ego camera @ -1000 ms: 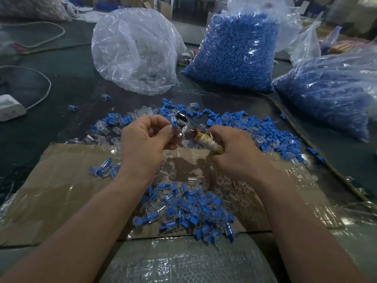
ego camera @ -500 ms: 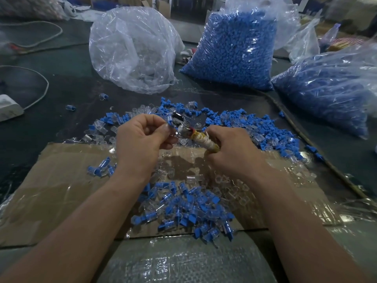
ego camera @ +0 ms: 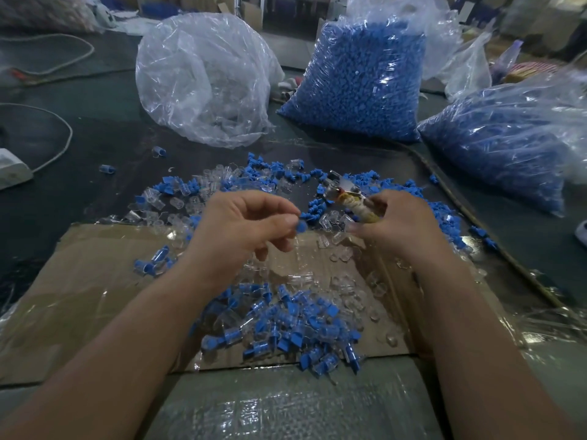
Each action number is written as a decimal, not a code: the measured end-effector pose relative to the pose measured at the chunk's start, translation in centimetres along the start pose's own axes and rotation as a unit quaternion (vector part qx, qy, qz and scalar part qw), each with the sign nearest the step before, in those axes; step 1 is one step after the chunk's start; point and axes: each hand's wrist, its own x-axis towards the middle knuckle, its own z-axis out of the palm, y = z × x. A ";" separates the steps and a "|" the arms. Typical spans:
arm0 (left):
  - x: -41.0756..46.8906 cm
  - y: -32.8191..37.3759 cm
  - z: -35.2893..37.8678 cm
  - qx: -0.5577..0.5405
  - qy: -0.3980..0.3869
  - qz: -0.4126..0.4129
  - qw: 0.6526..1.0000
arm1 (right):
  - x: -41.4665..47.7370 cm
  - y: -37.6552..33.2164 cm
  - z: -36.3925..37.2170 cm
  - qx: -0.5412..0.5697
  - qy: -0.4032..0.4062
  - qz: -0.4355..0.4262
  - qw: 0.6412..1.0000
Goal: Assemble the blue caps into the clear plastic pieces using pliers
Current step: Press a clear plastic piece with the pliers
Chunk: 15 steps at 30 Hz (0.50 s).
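My left hand (ego camera: pixel 244 227) pinches a small blue-capped piece (ego camera: pixel 300 226) between thumb and fingers above the cardboard. My right hand (ego camera: pixel 400 223) grips the pliers (ego camera: pixel 341 190) by their tape-wrapped handles, the metal jaws pointing up and left, clear of the left hand. Loose blue caps (ego camera: pixel 394 188) and clear plastic pieces (ego camera: pixel 203 185) lie scattered on the dark table beyond my hands. A heap of assembled blue-and-clear pieces (ego camera: pixel 286 325) sits on the cardboard between my forearms.
A flattened cardboard sheet (ego camera: pixel 79 281) under plastic film covers the near table. At the back stand a bag of clear pieces (ego camera: pixel 203 77) and two bags of blue caps (ego camera: pixel 359 77) (ego camera: pixel 502 141). A white adapter with cord (ego camera: pixel 12 169) lies at the left.
My hands have drawn apart. The left hand moved down and away from the pliers' jaws with the blue-capped piece; the right hand shifted right with the pliers.
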 end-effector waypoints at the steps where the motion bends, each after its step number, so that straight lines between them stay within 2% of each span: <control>1: -0.1 0.1 0.1 0.009 -0.028 -0.003 1.000 | 0.2 0.2 0.0 -0.014 0.002 0.016 1.000; 6: -0.5 0.2 0.1 0.047 -0.210 -0.048 0.975 | 0.5 1.0 0.2 -0.037 -0.012 0.064 0.997; 8: -0.6 0.1 0.2 0.058 -0.257 -0.061 0.963 | 0.5 1.2 0.3 -0.042 -0.014 0.073 0.996; 12: -0.7 0.1 0.3 0.058 -0.269 -0.061 0.960 | 0.6 1.3 0.5 -0.041 -0.026 0.090 0.995; 15: -0.6 0.2 0.3 0.045 -0.199 -0.051 0.978 | 0.7 1.4 0.6 -0.045 -0.042 0.094 0.994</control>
